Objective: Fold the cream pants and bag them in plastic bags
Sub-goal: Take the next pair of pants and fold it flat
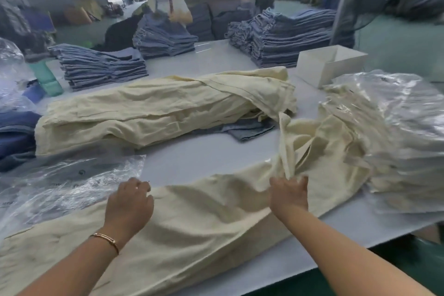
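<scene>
One pair of cream pants [192, 218] lies stretched along the near edge of the white table [192, 158]. My left hand [129, 202] grips its upper edge near the middle. My right hand [289, 193] pinches bunched cloth where the pants rise in folds toward the right. Behind them a long pile of cream pants [156, 113] lies across the table. Empty clear plastic bags [62, 185] lie flat at the near left. A stack of bagged cream pants [394, 142] stands at the right.
Stacks of folded blue jeans [101, 67] fill the far side of the table, with more at the left edge [14, 137]. A white open box [329, 65] sits at the back right. A person [165, 5] works across the table; another stands farther back.
</scene>
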Demonstrator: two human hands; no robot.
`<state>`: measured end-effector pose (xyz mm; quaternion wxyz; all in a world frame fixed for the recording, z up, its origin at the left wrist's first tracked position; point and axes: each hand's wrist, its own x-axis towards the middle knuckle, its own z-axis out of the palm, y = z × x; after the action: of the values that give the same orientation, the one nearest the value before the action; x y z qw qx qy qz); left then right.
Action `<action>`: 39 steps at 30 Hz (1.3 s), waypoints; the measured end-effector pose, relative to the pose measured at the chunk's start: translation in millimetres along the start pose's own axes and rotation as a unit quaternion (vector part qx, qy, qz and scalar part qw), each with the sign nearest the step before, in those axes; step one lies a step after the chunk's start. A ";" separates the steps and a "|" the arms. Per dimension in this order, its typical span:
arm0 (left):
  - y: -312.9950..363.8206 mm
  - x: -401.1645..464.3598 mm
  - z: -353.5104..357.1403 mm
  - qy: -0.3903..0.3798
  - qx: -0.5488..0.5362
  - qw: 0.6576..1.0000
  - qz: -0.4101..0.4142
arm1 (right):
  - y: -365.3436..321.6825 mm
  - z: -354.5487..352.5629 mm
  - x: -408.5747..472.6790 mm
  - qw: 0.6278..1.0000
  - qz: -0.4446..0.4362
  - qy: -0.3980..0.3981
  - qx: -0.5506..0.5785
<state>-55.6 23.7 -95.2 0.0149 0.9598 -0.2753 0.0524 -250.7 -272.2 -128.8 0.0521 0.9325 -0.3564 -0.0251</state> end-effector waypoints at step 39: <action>486.9 162.9 -29.9 -0.055 -0.682 0.727 0.048 | 263.6 -55.3 182.2 0.841 0.224 0.010 0.492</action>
<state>-179.2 -473.3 -47.8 0.6483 0.6776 -0.2824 -0.2019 -284.9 -584.6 -45.3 -0.4056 0.7304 -0.5209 0.1754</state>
